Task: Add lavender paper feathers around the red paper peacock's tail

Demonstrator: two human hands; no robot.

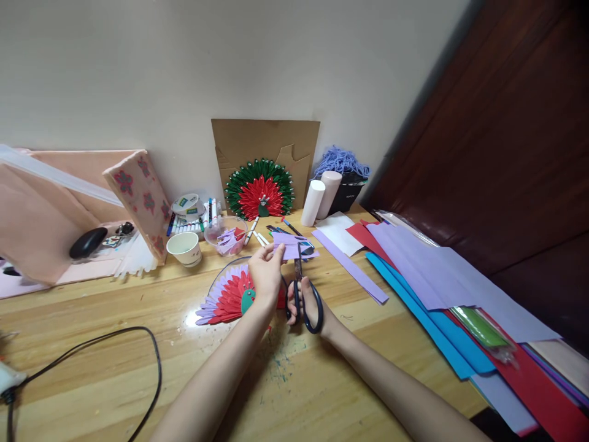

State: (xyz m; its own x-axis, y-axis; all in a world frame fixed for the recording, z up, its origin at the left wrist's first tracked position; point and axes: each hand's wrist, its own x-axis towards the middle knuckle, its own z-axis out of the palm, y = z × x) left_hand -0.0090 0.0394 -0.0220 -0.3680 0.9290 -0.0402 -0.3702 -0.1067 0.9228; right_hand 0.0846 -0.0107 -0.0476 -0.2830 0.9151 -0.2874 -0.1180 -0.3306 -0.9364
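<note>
Left hand: (267, 273) pinching a lilac paper piece (289, 245) between thumb and fingers, near its left end.
Right hand: (302, 301) closed through the handle loops of the scissors (299, 270), thumb in 1 loop, fingers in the other.
Scissors: dark blue-black handles, blades pointing away from the person and meeting the lilac paper piece; how far the blades are parted is too small to tell.
Lilac paper piece: held above the counter (368, 350), in front of both hands.
Paper peacock: (230, 294) flat on the counter beneath and left of the left hand, with lilac outer feathers, red inner feathers and a green body; the forearm and hands hide part of it.
Lilac strip: (350, 265) on the counter, right of the scissors.
Clear bowl: (211, 236) beyond the left hand, holding lilac and red scraps.
Paper cup: (184, 250) just beside the clear bowl, on its left.
Markers: (211, 212) grouped behind the clear bowl, near 1 tape roll (188, 205).
Cardboard: (267, 138) leaning on the wall, with 1 green-and-red peacock (260, 190) against it.
White cylinders: (313, 202) 2, upright, right of the cardboard; blue yarn (343, 161) tops a black box (345, 197) behind them.
Coloured sheets: (427, 270) overlapping along the right side, lilac, red and blue.
Black cable: (159, 362) looped at the near left.
</note>
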